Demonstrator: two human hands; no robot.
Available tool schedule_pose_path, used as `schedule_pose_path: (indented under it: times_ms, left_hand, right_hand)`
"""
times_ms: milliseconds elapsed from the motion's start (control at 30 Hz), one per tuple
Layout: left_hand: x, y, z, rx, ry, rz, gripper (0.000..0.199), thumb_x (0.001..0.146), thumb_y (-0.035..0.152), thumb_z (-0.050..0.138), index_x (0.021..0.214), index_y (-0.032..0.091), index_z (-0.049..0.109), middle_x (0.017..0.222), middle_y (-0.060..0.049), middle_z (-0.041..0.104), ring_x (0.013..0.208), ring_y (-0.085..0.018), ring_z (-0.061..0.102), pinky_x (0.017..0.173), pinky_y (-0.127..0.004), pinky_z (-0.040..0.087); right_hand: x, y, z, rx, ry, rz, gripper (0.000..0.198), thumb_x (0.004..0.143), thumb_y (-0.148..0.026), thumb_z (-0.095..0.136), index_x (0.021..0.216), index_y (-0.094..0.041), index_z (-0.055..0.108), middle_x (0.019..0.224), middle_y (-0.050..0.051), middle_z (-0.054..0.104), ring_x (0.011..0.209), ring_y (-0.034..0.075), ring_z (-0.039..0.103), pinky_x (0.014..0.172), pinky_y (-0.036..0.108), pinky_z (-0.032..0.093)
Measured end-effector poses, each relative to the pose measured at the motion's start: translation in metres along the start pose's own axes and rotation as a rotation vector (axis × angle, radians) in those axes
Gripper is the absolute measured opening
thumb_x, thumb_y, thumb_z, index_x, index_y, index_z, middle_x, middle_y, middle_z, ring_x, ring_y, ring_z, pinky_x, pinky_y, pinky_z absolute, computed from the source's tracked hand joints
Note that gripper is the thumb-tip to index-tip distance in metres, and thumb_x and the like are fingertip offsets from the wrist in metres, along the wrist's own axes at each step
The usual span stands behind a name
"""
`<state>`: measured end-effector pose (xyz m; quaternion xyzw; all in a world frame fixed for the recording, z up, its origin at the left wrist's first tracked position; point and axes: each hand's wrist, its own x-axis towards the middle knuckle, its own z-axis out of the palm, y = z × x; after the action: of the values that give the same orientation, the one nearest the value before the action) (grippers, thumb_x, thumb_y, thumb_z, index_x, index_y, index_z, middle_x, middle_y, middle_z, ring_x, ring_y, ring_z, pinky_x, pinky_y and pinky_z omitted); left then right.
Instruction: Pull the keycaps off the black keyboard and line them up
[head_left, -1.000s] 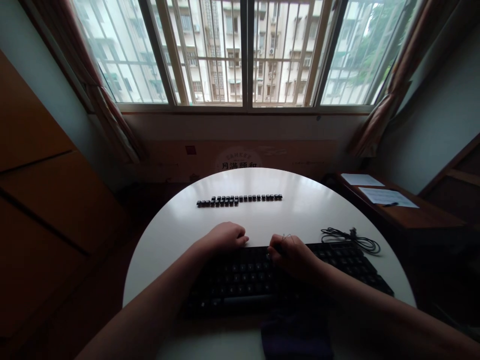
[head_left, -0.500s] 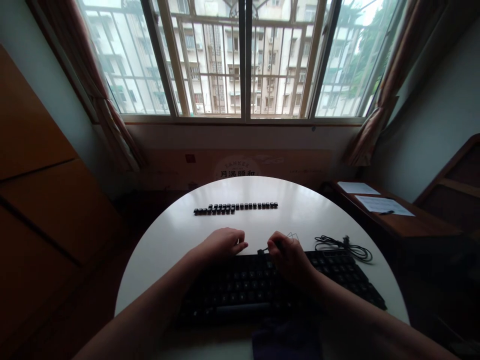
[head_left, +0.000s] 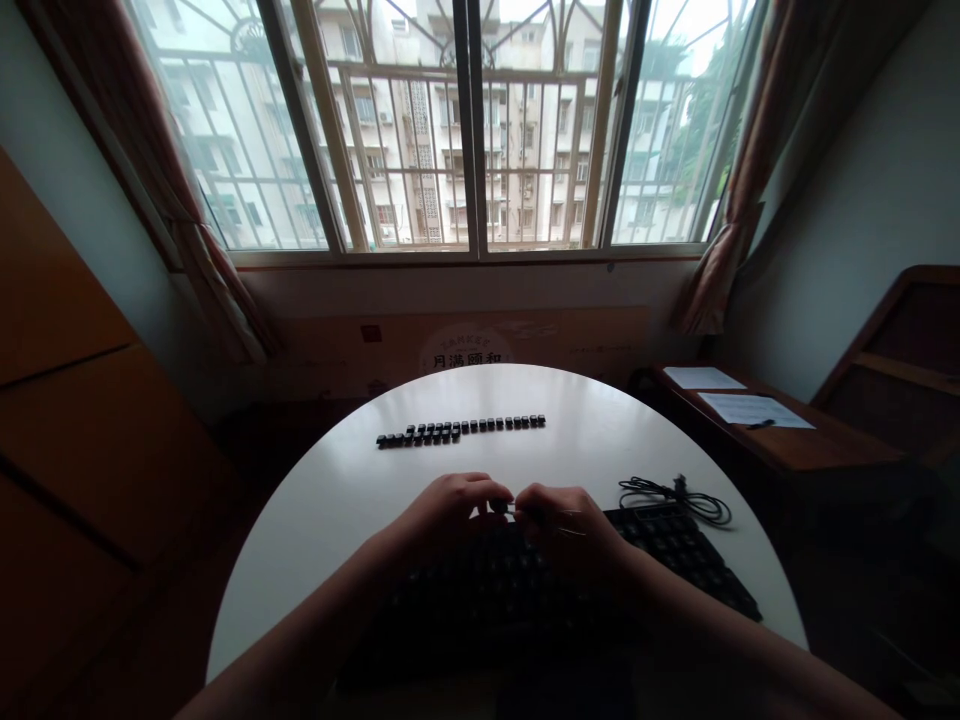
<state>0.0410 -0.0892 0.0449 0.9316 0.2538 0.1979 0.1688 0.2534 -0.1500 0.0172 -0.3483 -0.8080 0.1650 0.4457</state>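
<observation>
Over the back edge of a black keyboard (head_left: pixel 675 550), my two hands meet. My left hand (head_left: pixel 454 505) pinches a small black keycap (head_left: pixel 498 506) between thumb and fingertips. My right hand (head_left: pixel 566 520) is closed around a wire keycap puller (head_left: pixel 571 514); its thin wires stick out past the fingers, and its other end reaches toward the keycap. Whether the puller still grips the keycap, I cannot tell. Both forearms and deep shadow hide much of the keyboard. Loose keycaps (head_left: pixel 480 426) stand in two rows farther back on the white round table (head_left: pixel 315 540).
A coiled black cable (head_left: pixel 679 497) lies behind the keyboard's right part. To the right, a brown side table (head_left: pixel 832 445) holds papers (head_left: pixel 754 410) and a pen (head_left: pixel 760 425). A barred window (head_left: pixel 472 150) and curtains (head_left: pixel 202 270) are beyond the round table.
My left hand has moved right and taken hold of the keycap, which earlier hung at the puller's end. My hands have come together. The camera's view has tilted slightly up.
</observation>
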Motion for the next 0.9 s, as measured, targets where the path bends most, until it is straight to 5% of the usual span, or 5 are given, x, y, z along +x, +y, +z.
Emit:
schedule_pose_path:
  times_ms: [500,700,900]
  left_hand:
    - [0.005,-0.009,0.005,-0.304,0.11,-0.091,0.02,0.08,0.029,0.07,0.097,0.019,0.074,0.091,-0.006,0.069,0.073,-0.014,0.064,0.061,-0.022,0.052]
    - [0.007,-0.002,0.003,-0.423,0.085,-0.172,0.022,0.08,0.029,0.069,0.098,0.018,0.074,0.092,-0.006,0.069,0.071,-0.013,0.062,0.063,-0.025,0.053]
    - [0.007,-0.001,0.002,-0.559,0.144,-0.298,0.038,0.08,0.033,0.067,0.114,0.017,0.064,0.085,-0.004,0.065,0.064,-0.013,0.058,0.049,-0.024,0.052]
  right_hand:
    - [0.003,-0.008,-0.001,-0.159,0.102,-0.079,0.007,0.09,-0.021,0.056,0.088,-0.019,0.062,0.07,0.002,0.064,0.06,0.013,0.057,0.058,0.023,0.042]
    - [0.0,-0.008,-0.003,-0.064,0.128,-0.024,0.006,0.09,-0.021,0.058,0.088,-0.02,0.063,0.073,0.002,0.063,0.062,0.012,0.057,0.059,0.023,0.044]
    - [-0.002,-0.008,-0.011,-0.016,0.191,-0.012,0.012,0.092,-0.024,0.056,0.083,-0.02,0.062,0.072,0.003,0.062,0.064,0.014,0.057,0.059,0.025,0.046]
